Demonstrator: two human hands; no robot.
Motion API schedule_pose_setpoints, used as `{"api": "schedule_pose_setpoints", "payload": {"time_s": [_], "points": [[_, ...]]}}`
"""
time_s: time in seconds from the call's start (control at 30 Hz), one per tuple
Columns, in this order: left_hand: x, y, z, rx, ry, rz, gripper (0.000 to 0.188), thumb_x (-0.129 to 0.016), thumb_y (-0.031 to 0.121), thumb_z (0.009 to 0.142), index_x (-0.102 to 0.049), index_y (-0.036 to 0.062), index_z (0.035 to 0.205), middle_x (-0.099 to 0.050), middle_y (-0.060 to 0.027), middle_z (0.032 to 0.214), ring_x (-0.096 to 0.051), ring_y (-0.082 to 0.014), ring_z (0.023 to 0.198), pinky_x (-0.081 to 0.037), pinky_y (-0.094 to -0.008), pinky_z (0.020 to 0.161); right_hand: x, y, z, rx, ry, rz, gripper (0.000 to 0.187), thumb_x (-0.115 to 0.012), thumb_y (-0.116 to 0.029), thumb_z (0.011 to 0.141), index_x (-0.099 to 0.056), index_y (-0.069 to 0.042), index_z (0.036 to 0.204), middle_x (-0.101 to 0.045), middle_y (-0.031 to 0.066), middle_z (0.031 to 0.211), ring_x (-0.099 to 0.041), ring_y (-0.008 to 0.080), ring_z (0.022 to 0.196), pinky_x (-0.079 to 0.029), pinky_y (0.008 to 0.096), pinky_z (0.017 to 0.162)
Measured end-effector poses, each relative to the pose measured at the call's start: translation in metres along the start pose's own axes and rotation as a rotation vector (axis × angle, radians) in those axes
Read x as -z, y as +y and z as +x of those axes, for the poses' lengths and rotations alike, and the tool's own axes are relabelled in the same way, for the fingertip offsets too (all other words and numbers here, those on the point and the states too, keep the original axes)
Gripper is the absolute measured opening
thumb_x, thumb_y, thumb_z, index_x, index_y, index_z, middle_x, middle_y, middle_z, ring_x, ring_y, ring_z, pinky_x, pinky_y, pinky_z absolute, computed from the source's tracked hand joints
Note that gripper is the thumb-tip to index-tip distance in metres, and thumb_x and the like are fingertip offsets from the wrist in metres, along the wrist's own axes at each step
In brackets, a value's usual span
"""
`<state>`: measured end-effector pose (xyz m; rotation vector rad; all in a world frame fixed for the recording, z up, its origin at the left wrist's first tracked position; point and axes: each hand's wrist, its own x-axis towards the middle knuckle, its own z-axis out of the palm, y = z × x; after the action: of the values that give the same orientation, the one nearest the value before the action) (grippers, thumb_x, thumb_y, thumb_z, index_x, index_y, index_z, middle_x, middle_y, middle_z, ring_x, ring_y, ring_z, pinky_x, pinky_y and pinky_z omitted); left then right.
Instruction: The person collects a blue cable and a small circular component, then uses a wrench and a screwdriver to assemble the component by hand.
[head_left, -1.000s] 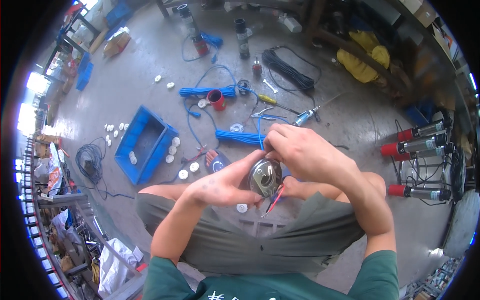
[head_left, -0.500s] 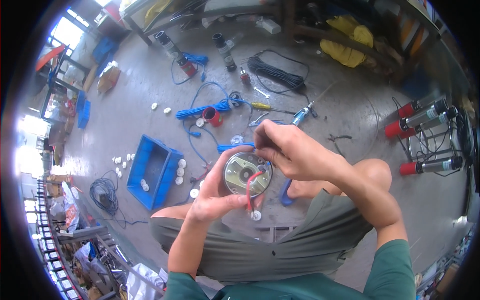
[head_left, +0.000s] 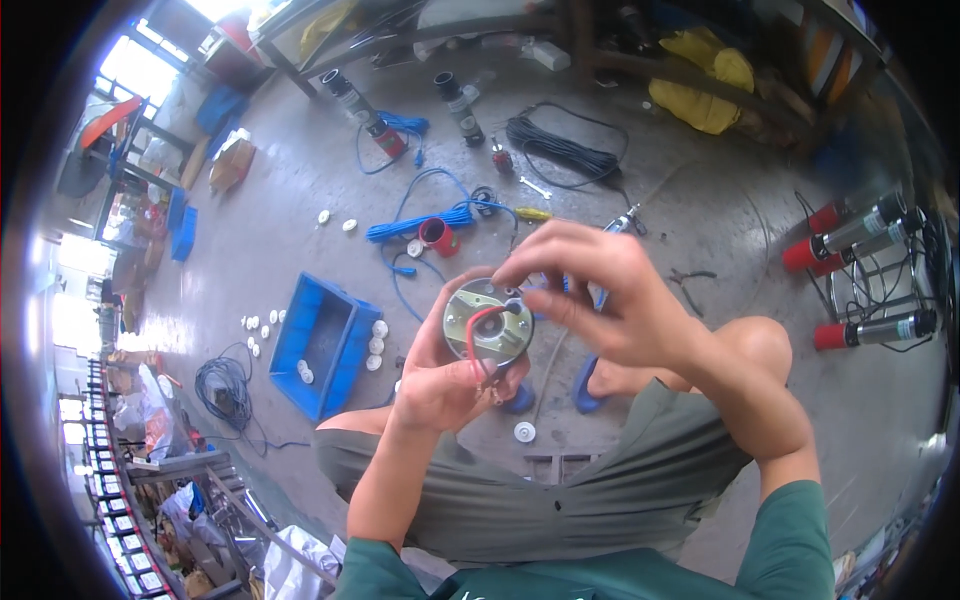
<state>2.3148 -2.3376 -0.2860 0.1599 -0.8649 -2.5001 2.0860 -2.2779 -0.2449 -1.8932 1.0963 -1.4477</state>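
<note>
In my left hand (head_left: pixel 440 385) is a round metal part that looks like the end of a motor (head_left: pixel 482 342), its face turned up toward me. Fingers and thumb wrap its left and lower sides. A short red wire (head_left: pixel 471 335) curves over the face and down past my thumb. My right hand (head_left: pixel 620 300) is at the upper right rim, index finger and thumb apart on either side of a small greyish piece (head_left: pixel 514 304). Whether the fingertips touch that piece I cannot tell. The body of the part below its face is mostly hidden.
A blue bin (head_left: pixel 322 345) with white discs stands at left; more discs (head_left: pixel 376 345) lie beside it. Blue cable (head_left: pixel 420 222), a red cup-like piece (head_left: pixel 438 235), black cable (head_left: pixel 560 150) and a wrench (head_left: pixel 535 187) lie ahead. Cylindrical pumps (head_left: pixel 875 330) rest at right.
My right hand has loosened from a pinch, its fingers now spread farther apart. The round part has shifted slightly left and tilted. The whole view has moved a little.
</note>
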Motion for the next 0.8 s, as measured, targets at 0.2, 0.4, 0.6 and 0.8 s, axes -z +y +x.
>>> {"api": "schedule_pose_setpoints", "payload": {"time_s": [0.2, 0.4, 0.6, 0.8], "points": [[-0.004, -0.004, 0.000, 0.177, 0.082, 0.139, 0.087, -0.074, 0.012, 0.084, -0.022, 0.0042, 0.154, -0.055, -0.0201, 0.127, -0.066, -0.0286, 0.099, -0.056, -0.0378, 0.074, -0.011, 0.010, -0.006, 0.142, -0.153, -0.060, 0.017, -0.076, -0.011, 0.085, -0.075, -0.009, 0.102, -0.069, 0.0088, 0.088, -0.067, 0.0295, 0.077, -0.053, 0.0378, 0.065], [0.005, -0.014, -0.001, 0.226, 0.003, 0.207, 0.062, -0.043, 0.051, 0.105, -0.022, 0.0206, 0.154, -0.052, -0.0189, 0.136, -0.066, -0.0383, 0.090, -0.054, -0.0397, 0.063, -0.021, 0.015, -0.010, -0.033, -0.039, -0.055, 0.009, -0.074, -0.007, 0.085, -0.071, -0.003, 0.093, -0.066, 0.0114, 0.080, -0.065, 0.0303, 0.073, -0.050, 0.0375, 0.062], [0.011, -0.015, 0.000, 0.228, 0.030, 0.057, 0.052, -0.030, 0.055, 0.107, -0.025, 0.0248, 0.149, -0.052, -0.0224, 0.137, -0.068, -0.0466, 0.100, -0.060, -0.0521, 0.073, -0.023, 0.013, -0.010, -0.051, -0.002, -0.118, 0.010, -0.074, -0.007, 0.086, -0.070, -0.002, 0.094, -0.066, 0.0131, 0.080, -0.066, 0.0312, 0.073, -0.051, 0.0383, 0.063], [0.016, -0.011, -0.003, 0.182, -0.040, 0.069, 0.044, -0.029, 0.046, 0.109, -0.033, 0.0176, 0.141, -0.052, -0.0230, 0.136, -0.064, -0.0532, 0.107, -0.060, -0.0595, 0.076, -0.029, 0.010, -0.009, -0.052, 0.086, -0.133, 0.010, -0.074, -0.009, 0.086, -0.070, -0.003, 0.093, -0.067, 0.0123, 0.080, -0.066, 0.0315, 0.069, -0.051, 0.0378, 0.061]]}}
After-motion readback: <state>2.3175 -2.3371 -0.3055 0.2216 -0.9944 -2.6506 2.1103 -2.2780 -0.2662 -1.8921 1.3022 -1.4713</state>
